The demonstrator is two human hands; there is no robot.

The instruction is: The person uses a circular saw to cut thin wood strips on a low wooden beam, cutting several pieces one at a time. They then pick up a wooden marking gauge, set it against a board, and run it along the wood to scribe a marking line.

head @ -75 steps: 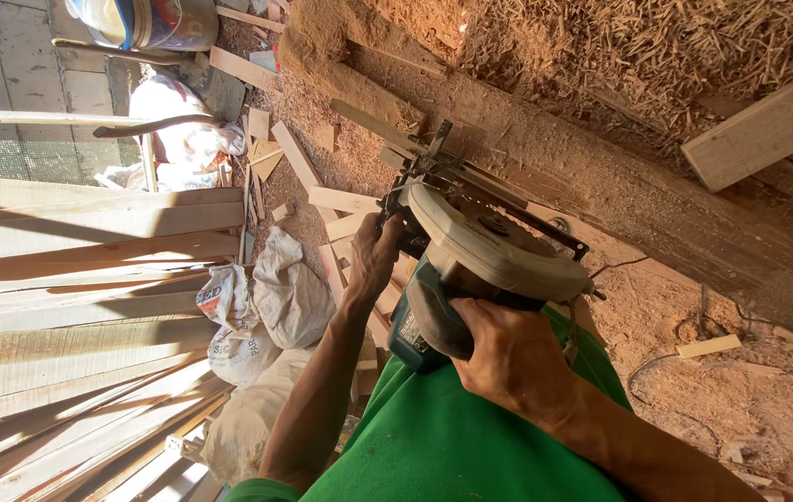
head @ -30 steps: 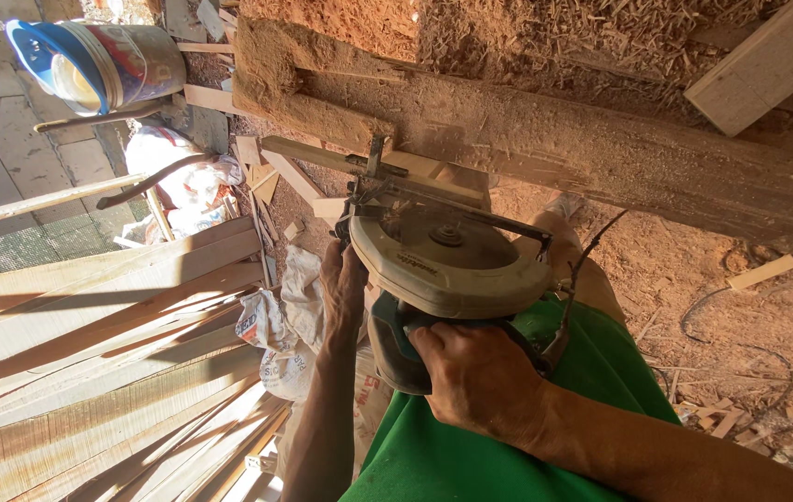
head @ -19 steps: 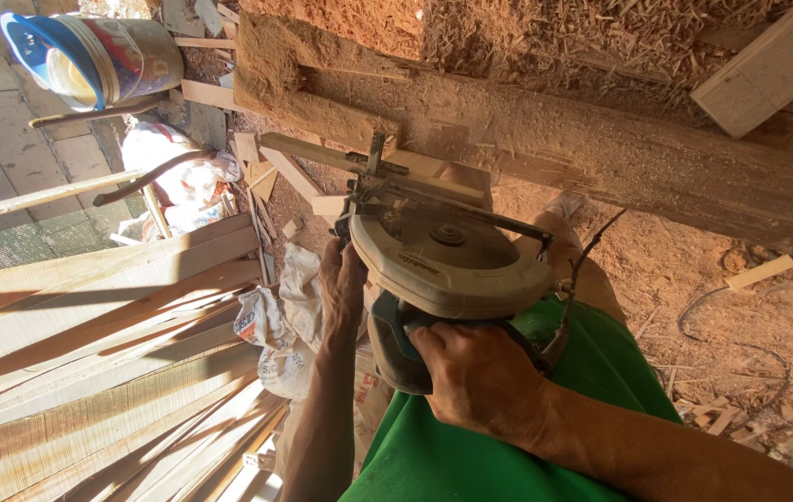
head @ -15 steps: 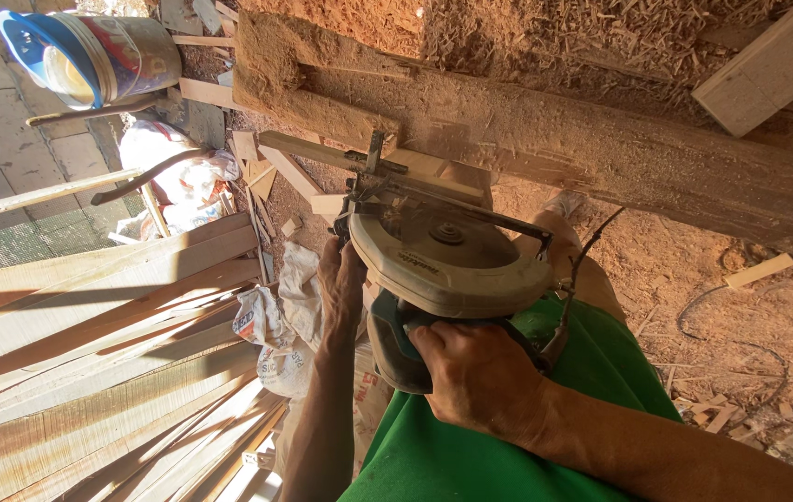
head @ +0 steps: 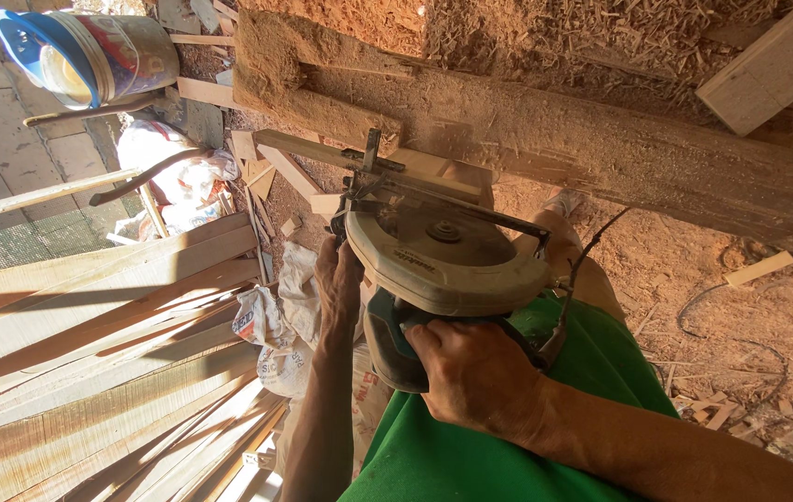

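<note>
Right hand (head: 475, 386) clenched around rear handle of circular saw (head: 443, 260), at 6 o'clock for push. Left hand (head: 336, 279) gripped saw's 9 o'clock side, steadying. Saw sat centre frame against sawdust-coated beam (head: 601, 149) at 12 o'clock.

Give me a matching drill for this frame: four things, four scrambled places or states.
Things:
1. circular saw
2. bucket
3. right hand
4. stacked planks

Places or states:
A. lying on its side, top left
B. gripping the saw's rear handle
C. piled at lower left
D. set against the sawdust-covered beam

Pairs: 1-D, 2-A, 3-B, 4-C
</note>
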